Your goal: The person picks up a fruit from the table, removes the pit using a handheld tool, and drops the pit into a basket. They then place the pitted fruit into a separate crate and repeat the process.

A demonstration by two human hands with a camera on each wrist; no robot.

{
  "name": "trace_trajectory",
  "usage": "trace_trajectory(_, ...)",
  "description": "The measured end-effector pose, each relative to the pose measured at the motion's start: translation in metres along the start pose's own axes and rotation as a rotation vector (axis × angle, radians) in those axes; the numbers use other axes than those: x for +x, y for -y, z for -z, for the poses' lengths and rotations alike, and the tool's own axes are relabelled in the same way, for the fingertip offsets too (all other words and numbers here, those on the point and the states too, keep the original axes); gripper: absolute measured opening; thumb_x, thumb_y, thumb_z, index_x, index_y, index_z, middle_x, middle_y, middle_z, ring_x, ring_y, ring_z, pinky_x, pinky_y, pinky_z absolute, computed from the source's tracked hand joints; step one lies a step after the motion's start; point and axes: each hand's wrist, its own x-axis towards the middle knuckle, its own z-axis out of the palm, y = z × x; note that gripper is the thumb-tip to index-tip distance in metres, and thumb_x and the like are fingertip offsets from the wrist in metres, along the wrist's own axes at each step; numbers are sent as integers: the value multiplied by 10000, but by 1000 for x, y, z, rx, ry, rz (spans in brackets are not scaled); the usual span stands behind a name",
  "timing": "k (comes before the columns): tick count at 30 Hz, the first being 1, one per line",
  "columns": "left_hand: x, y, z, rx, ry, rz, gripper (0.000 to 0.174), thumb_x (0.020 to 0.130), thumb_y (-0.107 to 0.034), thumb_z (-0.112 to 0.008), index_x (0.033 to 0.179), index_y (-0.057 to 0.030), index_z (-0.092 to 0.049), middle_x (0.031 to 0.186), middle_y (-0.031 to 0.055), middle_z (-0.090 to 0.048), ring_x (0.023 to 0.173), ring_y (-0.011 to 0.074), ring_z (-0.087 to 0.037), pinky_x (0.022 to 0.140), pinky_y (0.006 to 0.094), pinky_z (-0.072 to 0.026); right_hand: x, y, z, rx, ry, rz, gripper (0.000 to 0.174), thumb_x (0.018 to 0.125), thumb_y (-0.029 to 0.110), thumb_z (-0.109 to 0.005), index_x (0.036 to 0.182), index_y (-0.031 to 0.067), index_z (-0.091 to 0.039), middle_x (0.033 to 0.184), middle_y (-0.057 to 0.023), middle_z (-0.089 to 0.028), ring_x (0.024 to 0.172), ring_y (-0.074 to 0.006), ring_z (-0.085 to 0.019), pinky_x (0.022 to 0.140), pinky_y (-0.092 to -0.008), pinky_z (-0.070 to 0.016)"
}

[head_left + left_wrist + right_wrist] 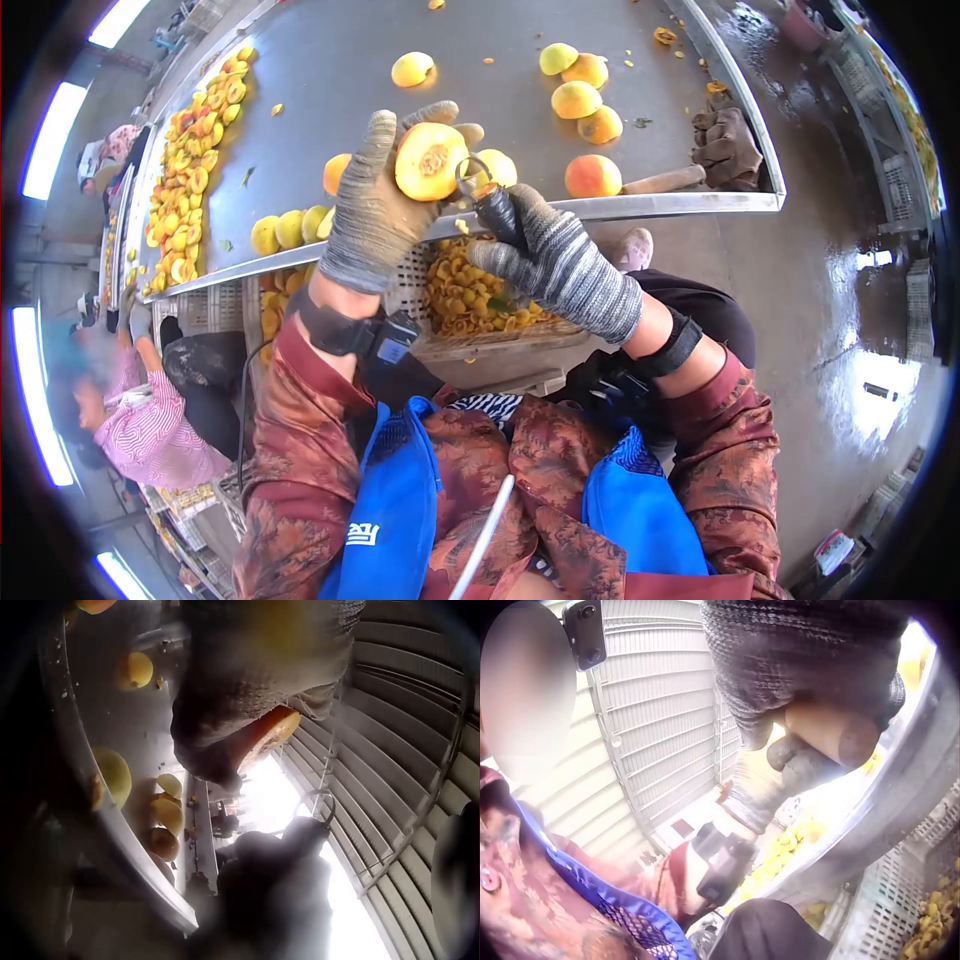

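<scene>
metal table [335,90] | heaped cut fruit [186,212] | loose fruit [593,176] | brown cloth [727,150]

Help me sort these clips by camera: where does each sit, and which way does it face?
Head: on the head, facing forward and down at the table; left hand, right hand, sleeves and chest show.
Left wrist: on that wrist, looking past the left hand toward the right hand, roof behind; both hands show.
Right wrist: on that wrist, looking past the right hand toward the left hand and roof; both hands, left sleeve and chest show.
Shared: head and left wrist both show the cut fruit and ring-ended tool.
</scene>
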Motion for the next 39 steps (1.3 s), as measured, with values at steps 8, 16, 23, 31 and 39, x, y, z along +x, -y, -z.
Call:
trace_trajectory(8,-34,25,-13,46,-203,-179,511,922,-444,-394,1129,12,-496,1022,204,-572,928,280,-565,880,395,-452,2,10,-20,-296,-40,88,433,774,153,-677,1107,22,-435,867,-147,-605,744,-323,-625,570,-364,-476)
trace_trajectory(16,-46,34,-14,146,-288,-334,425,932,-369,-426,1105,13,-497,1011,150,-581,924,224,-568,894,350,-438,-2,-5,-40,-204,-19,90,723,773,137,-673,1331,-8,-237,1016,-211,-574,799,-372,-613,667,-369,-503)
trace_trajectory(23,-48,43,-15,104,-258,-406,367,940,-330,-410,1071,-2,-510,1037,144,-571,955,240,-564,904,367,-437,-3,16,-38,-155,81,-127,678,770,73,-628,1327,27,-243,881,-200,-590,760,-383,-610,596,-402,-497)
trace_trajectory(31,-53,53,-2,665,-325,-656,326,929,-290,-429,1054,-1,-513,996,146,-579,917,242,-577,873,360,-457,-12,12,-44,-84,89,-110,668,772,59,-626,1325,15,-255,857,-208,-597,764,-378,-614,604,-402,-498)
trace_trajectory(39,-57,48,-13,153,-290,-466,292,922,-235,-460,1054,20,-507,974,141,-578,896,236,-592,789,343,-508,-17,4,-47,-42,124,-81,665,774,54,-627,1332,20,-269,883,-223,-599,781,-370,-616,627,-389,-498)
